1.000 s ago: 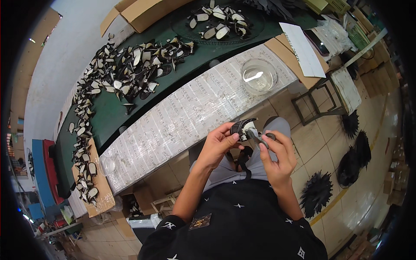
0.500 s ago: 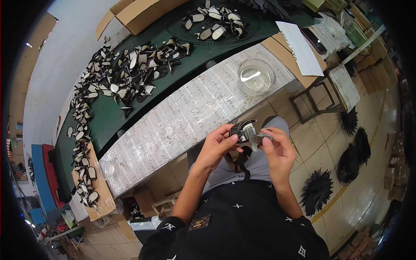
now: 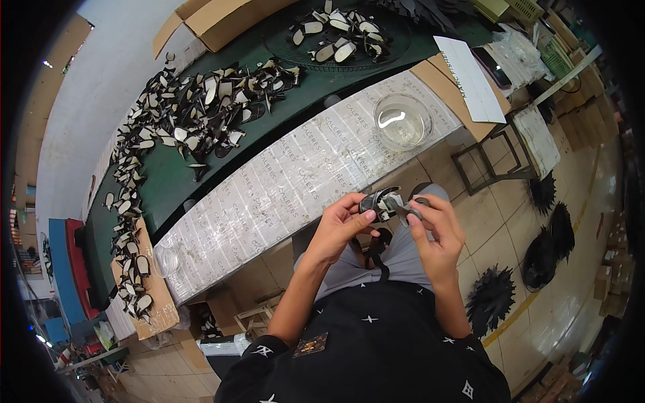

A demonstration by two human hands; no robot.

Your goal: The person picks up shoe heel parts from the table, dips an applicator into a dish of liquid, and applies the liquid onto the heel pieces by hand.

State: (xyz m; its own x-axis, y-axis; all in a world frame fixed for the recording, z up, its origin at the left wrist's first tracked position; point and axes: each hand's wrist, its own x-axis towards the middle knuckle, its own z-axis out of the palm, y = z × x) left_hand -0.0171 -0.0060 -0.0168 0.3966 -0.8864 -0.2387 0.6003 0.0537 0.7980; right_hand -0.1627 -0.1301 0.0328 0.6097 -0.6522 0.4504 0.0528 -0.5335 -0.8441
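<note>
In front of my lap, my left hand (image 3: 344, 227) is closed around a curved black shoe part (image 3: 373, 203) with a ragged whitish inner edge. Close on its right, my right hand (image 3: 435, 228) grips a small scissors-like tool (image 3: 421, 201) with dark rounded handles. The tool's grey end is at the whitish edge of the part; whether it touches cannot be made out. Fingers hide much of both things.
Beyond my hands runs a wrapped bench (image 3: 269, 181) bearing a clear round bowl (image 3: 420, 134). Behind it, a green table (image 3: 282, 111) carries heaped shoe parts (image 3: 208, 101). A metal-framed stool (image 3: 500, 161) stands right, with black fringed bundles (image 3: 492, 295) on the tiled floor.
My right hand has shifted slightly right and turned the tool, so a dark handle shows more plainly. My left hand still holds the shoe part, now tilted a little differently.
</note>
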